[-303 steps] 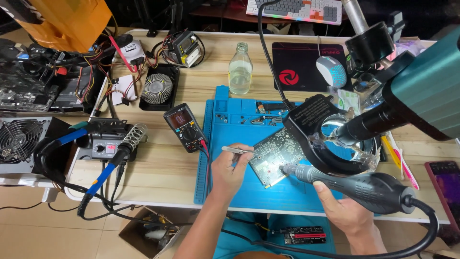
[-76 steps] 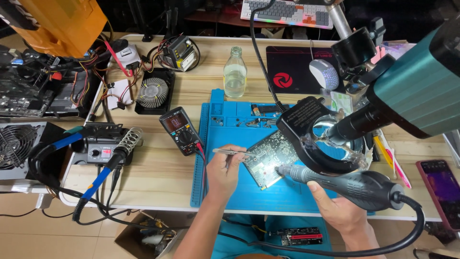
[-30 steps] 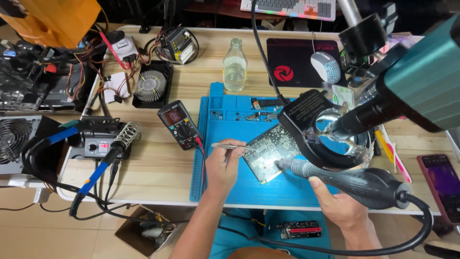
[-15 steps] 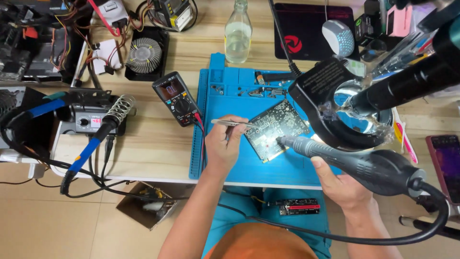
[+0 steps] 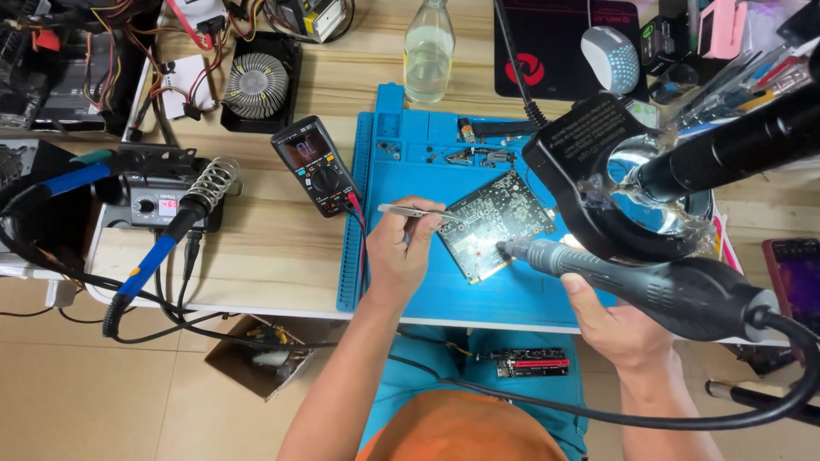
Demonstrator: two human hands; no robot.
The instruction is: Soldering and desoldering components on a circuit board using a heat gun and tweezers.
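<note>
The circuit board (image 5: pixel 498 222) lies on your blue mat (image 5: pixel 427 282) between both grips. Your left hand (image 5: pixel 401 252) pinches tweezers (image 5: pixel 418 211) at its left edge; your right hand (image 5: pixel 619 324) clamps the hot-air handle (image 5: pixel 649 282), nozzle at its lower corner.

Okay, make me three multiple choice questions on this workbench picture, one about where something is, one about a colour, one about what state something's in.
1. Where does the circuit board lie?
A. on the blue mat
B. on the floor
C. on the mouse pad

2. What colour is the soldering iron's handle?
A. red
B. blue
C. white

3. What is the state of the multimeter?
A. screen lit, leads plugged in
B. shut in a case
C. held in the right hand

Answers: 1 A, the board rests on the mat between the hands. 2 B, the handle in the coiled stand is blue with a black tip end. 3 A, its display glows and leads run from its lower end; the right hand holds the hot-air wand, the left hand the tweezers.
</note>
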